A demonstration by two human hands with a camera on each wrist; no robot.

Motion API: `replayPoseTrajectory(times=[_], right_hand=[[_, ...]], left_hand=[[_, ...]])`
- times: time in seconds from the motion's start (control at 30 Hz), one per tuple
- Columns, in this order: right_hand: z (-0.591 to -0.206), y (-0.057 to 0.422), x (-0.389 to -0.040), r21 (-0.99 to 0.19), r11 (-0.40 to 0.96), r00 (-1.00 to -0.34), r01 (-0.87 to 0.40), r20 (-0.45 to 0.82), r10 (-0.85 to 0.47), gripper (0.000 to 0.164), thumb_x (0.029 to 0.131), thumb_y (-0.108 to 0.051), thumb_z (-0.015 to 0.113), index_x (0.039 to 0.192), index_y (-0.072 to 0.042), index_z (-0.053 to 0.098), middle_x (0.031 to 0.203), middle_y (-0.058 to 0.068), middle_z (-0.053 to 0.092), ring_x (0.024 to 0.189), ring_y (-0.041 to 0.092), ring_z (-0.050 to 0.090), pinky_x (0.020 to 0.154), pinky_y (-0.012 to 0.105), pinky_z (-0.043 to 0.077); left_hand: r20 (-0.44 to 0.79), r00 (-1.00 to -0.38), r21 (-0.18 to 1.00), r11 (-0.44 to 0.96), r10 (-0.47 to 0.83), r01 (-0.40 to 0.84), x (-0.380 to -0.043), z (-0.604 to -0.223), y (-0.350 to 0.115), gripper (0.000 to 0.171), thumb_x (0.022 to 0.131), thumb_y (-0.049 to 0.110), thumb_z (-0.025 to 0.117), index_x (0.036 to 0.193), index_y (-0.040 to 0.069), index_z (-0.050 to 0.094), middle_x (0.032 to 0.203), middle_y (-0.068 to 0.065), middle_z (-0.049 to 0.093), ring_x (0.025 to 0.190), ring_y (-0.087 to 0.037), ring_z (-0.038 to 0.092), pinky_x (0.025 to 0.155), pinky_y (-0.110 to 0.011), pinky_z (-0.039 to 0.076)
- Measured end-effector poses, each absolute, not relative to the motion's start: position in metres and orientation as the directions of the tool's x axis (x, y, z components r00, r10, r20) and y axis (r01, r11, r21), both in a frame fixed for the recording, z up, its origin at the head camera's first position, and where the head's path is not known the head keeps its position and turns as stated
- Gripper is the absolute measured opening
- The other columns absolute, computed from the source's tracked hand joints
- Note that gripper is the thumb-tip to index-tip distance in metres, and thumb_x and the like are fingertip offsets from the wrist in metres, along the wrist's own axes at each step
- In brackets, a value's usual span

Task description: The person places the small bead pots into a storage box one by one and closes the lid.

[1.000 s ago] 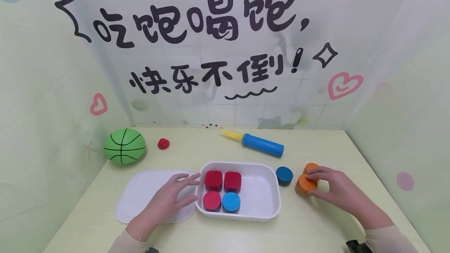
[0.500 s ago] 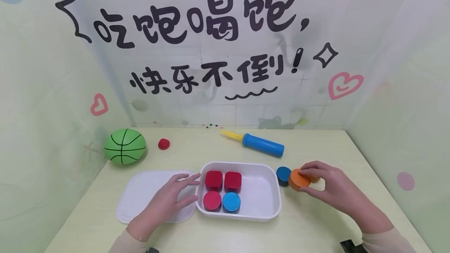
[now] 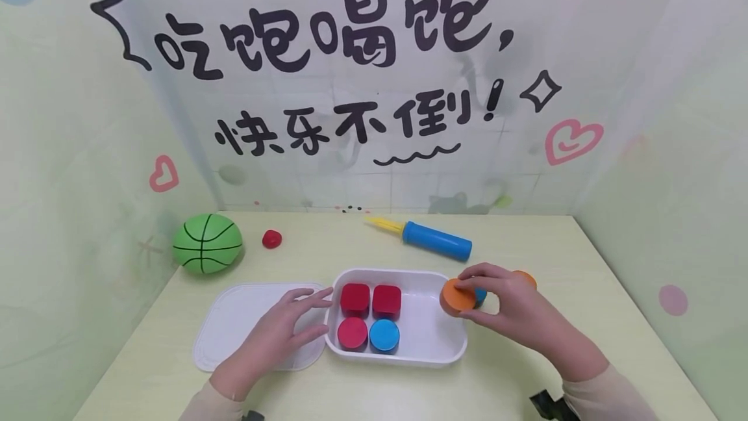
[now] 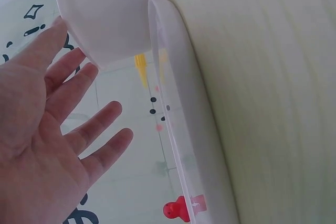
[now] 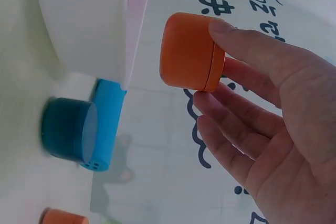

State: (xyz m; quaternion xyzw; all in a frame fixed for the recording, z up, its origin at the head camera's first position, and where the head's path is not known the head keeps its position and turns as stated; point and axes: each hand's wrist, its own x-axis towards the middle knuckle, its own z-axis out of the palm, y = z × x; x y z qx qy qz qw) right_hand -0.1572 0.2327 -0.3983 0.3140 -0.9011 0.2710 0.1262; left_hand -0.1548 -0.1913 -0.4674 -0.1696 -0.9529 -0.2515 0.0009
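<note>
My right hand (image 3: 517, 307) pinches a small round orange jar (image 3: 453, 299) between thumb and fingers, raised above the right rim of a white plastic box (image 3: 429, 364). A lid seam shows on this jar in the right wrist view. Inside the box's left half stand two square red jars (image 3: 355, 299), a round pinkish-red jar (image 3: 352, 333) and a round light-blue jar (image 3: 384, 335). My left hand (image 3: 277, 333) has its fingers spread loosely at the box's left wall; fingertips appear to touch it.
A white lid (image 3: 234, 323) lies left of the box, under my left forearm. A dark-blue jar (image 5: 68, 129) and another orange jar (image 3: 528, 278) stand right of the box. Behind are a blue pump (image 3: 438, 241), a small red object (image 3: 271, 239) and a green ball (image 3: 207, 243).
My right hand has lifted the orange jar off the table beside the other orange one and carried it left, past the dark-blue jar, to the box's right rim. My left hand stays put.
</note>
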Motion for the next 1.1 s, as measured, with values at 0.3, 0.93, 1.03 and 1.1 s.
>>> replayPoseTrajectory(times=[0.3,0.93,1.03,1.1], right_hand=[[-0.416,0.201,-0.174,-0.508,0.702,-0.859,-0.499,0.183,-0.478,0.040,0.079,-0.022,0.092,0.116,-0.018,0.079,0.120,-0.004,0.070,0.113,0.020,0.065,0.088,0.038,0.064],[-0.443,0.166,-0.202,-0.481,0.751,-0.863,-0.453,0.027,-0.504,0.042,0.079,-0.015,0.091,0.119,-0.014,0.078,0.117,0.000,0.073,0.111,0.020,0.066,0.090,0.036,0.063],[-0.445,0.163,-0.202,-0.482,0.761,-0.872,-0.433,0.012,-0.489,0.042,0.078,-0.014,0.091,0.118,-0.014,0.078,0.117,0.001,0.073,0.111,0.020,0.066,0.089,0.036,0.063],[-0.445,0.161,-0.202,-0.482,0.765,-0.875,-0.427,0.006,-0.484,0.042,0.078,-0.014,0.091,0.117,-0.014,0.078,0.117,0.002,0.073,0.111,0.021,0.066,0.089,0.036,0.063]], left_hand=[[0.095,-0.939,0.484,0.809,0.329,0.333,-0.155,-0.469,-0.192,0.061,0.091,0.043,0.078,0.147,0.036,0.057,0.148,0.001,0.059,0.144,-0.031,0.048,0.105,-0.062,0.052],[0.110,-0.938,0.496,0.800,0.328,0.338,-0.155,-0.468,-0.193,0.064,0.091,0.041,0.079,0.149,0.035,0.055,0.144,0.001,0.061,0.141,-0.031,0.050,0.105,-0.061,0.052],[0.109,-0.938,0.494,0.801,0.330,0.339,-0.155,-0.469,-0.193,0.064,0.091,0.041,0.078,0.150,0.035,0.055,0.144,0.001,0.061,0.142,-0.031,0.050,0.105,-0.061,0.052],[0.112,-0.937,0.490,0.802,0.332,0.343,-0.155,-0.469,-0.193,0.063,0.091,0.041,0.078,0.150,0.035,0.055,0.144,0.001,0.061,0.142,-0.031,0.050,0.105,-0.061,0.052]])
